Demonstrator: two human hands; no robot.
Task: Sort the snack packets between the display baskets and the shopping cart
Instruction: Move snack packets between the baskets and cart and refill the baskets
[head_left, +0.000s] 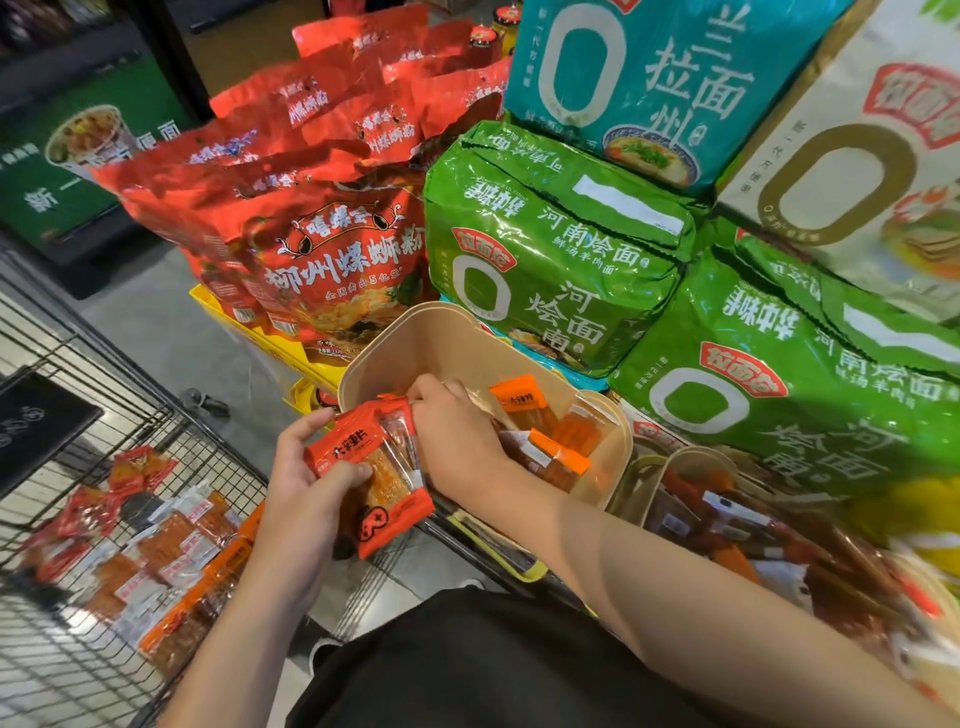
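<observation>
Head view, centre of the frame: the left hand (306, 470) grips a stack of orange snack packets (382, 475) at the beige display basket (415, 338)'s near rim. The right hand (454, 423) pinches the stack's top edge. Lower left, more packets (156, 545) lie in the wire shopping cart (62, 670).

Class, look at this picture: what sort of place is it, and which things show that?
Most likely a supermarket aisle: stacked multipacks of green noodle bags, a wire shopping cart holding snack packets, and a beige display basket of snacks.
</observation>
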